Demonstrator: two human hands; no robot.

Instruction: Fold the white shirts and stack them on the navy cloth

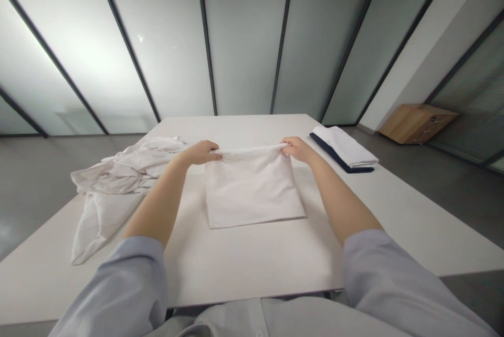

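White table (252, 266) | left hand (200, 153), right hand (298, 149) | pinching far edge of white cloth (252, 187)

we count one left hand (201, 153), one right hand (299, 149), one white cloth (252, 187) at centre, one crumpled heap (118, 179) at left, one folded stack (342, 147) at right.

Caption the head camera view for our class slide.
The left hand and right hand hold a folded white cloth on a white table, beside crumpled white fabric.
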